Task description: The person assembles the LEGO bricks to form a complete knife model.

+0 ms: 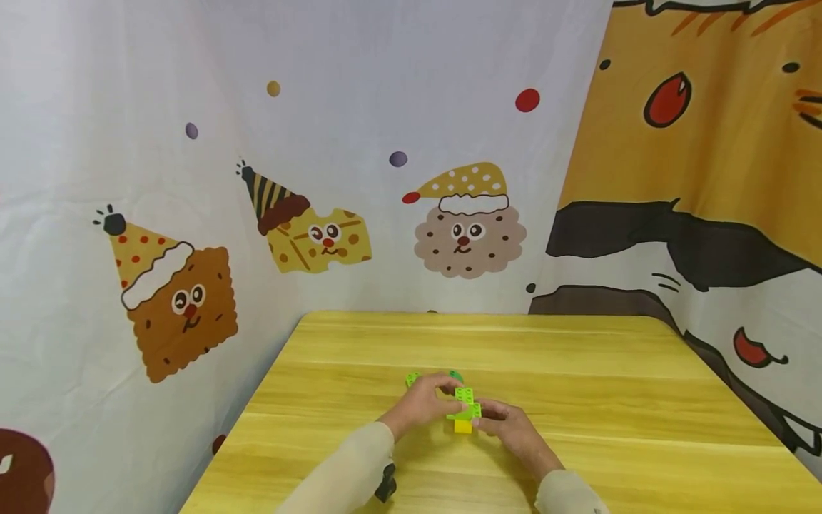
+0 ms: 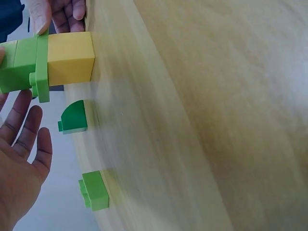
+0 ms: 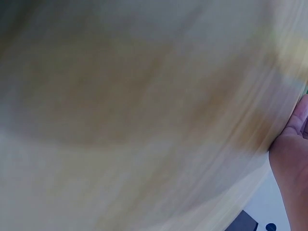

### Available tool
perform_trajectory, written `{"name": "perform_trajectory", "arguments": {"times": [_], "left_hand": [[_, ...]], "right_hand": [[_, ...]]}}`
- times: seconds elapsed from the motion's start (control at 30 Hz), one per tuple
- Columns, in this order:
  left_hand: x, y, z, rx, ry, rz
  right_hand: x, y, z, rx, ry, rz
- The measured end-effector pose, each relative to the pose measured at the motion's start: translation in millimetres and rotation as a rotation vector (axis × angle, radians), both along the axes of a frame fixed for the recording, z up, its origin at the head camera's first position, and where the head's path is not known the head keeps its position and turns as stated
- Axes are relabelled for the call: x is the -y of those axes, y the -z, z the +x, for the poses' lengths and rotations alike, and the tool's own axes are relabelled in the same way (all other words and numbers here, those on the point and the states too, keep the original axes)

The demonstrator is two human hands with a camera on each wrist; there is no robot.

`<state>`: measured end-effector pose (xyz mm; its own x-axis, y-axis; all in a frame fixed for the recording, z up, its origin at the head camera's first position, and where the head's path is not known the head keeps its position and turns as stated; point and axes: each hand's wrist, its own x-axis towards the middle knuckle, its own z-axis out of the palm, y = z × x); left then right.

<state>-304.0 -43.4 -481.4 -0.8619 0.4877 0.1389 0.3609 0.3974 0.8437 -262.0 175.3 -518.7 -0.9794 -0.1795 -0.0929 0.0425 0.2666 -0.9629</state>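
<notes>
A small stack of toy building blocks stands near the middle of the table, with a yellow block [image 1: 463, 427] at the bottom. Over it lies a thin light green plate [image 2: 42, 67], topped by light green blocks [image 2: 21, 60]. My left hand [image 1: 425, 401] pinches the upper green part from the left, thumb on the near side. From the right, my right hand [image 1: 512, 425] holds the plate's end, its thumb pressed on the plate in the left wrist view. The right wrist view catches only part of that hand [image 3: 292, 159]; the blocks are hidden there.
Behind the stack sits a dark green curved block [image 2: 74, 118]. A loose light green block [image 2: 97, 191] lies farther left, partly behind my left hand in the head view. The wooden table [image 1: 578, 357] meets a cartoon-printed curtain [image 1: 385, 86] at the back.
</notes>
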Motion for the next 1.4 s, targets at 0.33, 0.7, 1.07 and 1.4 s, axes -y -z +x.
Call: {"name": "perform_trajectory", "arguments": {"times": [0.33, 0.7, 1.07, 1.4], "left_hand": [[10.7, -3.3, -4.7, 0.047, -0.024, 0.044], [49.2, 2.5, -34.8, 0.027, -0.217, 0.101], [75.0, 18.0, -50.9, 0.084, -0.298, 0.048], [79.6, 27.5, -56.7, 0.127, -0.282, -0.025]], "right_hand": [[0.3, -2.8, 0.1, -0.014, -0.002, -0.003], [-0.2, -1.3, 0.1, -0.005, -0.006, -0.032], [0.0, -1.0, 0.2, -0.012, -0.003, -0.047], [-0.2, -1.3, -0.1, -0.019, 0.005, -0.036]]}}
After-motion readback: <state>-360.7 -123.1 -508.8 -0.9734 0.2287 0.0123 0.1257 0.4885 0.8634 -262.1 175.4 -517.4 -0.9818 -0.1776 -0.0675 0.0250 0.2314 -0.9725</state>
